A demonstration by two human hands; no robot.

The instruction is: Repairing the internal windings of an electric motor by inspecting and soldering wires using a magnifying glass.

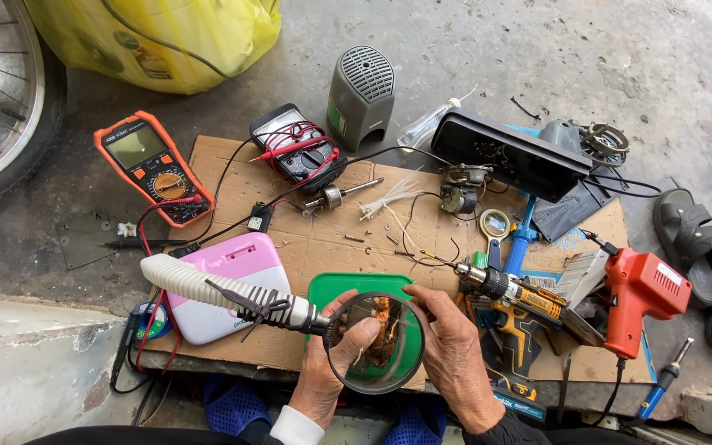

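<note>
Both hands sit closest to the lens: left hand (323, 375) and right hand (455, 354) have fingers pinched round a small coppery part (377, 330), held right behind the round magnifier lens (375, 342) so it looks bigger. Under the fingers is a green tray (331, 288). Just left of them runs the magnifier's ribbed gooseneck (224, 292) over a pink box (232, 284). Right of the fingers, a yellow drill (521, 301) and a red soldering gun (640, 292). Further out, an orange multimeter (152, 165) on the cardboard (315, 239), probably kept handy.
</note>
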